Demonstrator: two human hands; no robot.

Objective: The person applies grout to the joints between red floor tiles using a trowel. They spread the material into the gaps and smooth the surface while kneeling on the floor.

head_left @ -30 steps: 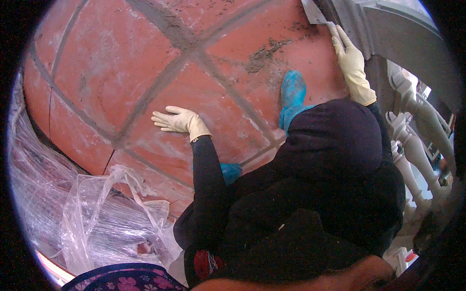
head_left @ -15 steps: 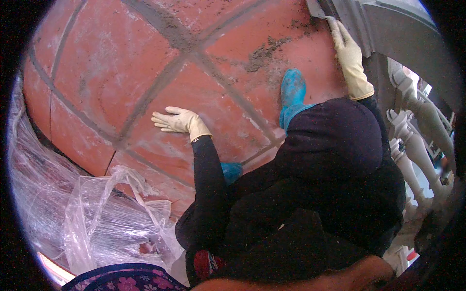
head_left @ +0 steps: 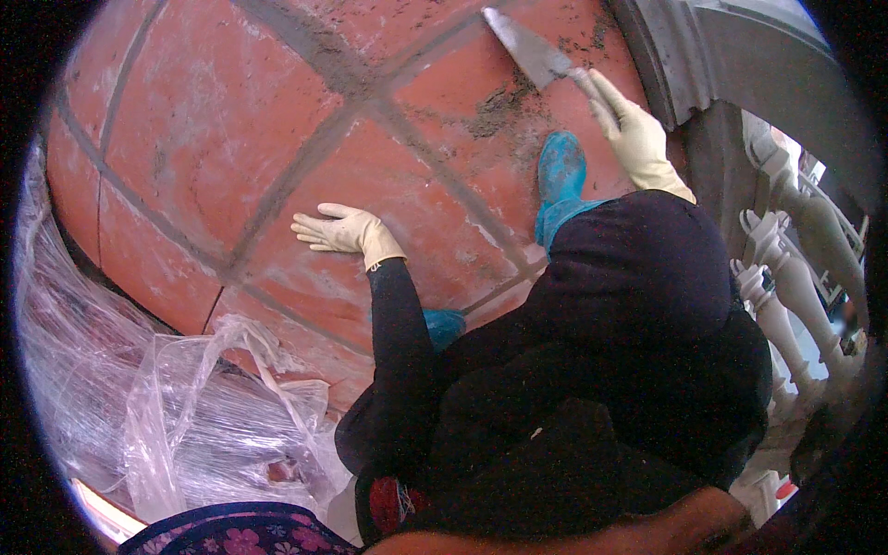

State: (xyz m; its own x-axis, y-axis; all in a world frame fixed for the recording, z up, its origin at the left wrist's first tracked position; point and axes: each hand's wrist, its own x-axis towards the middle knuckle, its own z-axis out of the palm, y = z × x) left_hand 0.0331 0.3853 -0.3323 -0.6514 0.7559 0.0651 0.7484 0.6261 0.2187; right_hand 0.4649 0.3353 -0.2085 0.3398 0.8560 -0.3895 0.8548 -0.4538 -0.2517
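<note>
In a cream rubber glove, my right hand (head_left: 635,139) grips the handle of a metal trowel (head_left: 529,51). The trowel's flat blade points up and left over the red floor tiles (head_left: 217,120), close to a patch of loose grey mortar crumbs (head_left: 504,106). Whether the blade touches the tile I cannot tell. My left hand (head_left: 344,229), gloved alike, rests flat on a tile with its fingers stretched to the left and holds nothing. Wide grey mortar joints (head_left: 296,176) run between the tiles.
My blue rubber boot (head_left: 560,171) stands on the tile below the crumbs. At right rise a grey moulded ledge (head_left: 684,65) and pale balusters (head_left: 786,250). Clear plastic sheeting (head_left: 83,370) covers the lower left, beside a dark floral cloth (head_left: 240,532).
My right hand has swung left and slightly down from the ledge's foot, bringing the trowel out over the tile by the crumbs. My left hand has stayed in place.
</note>
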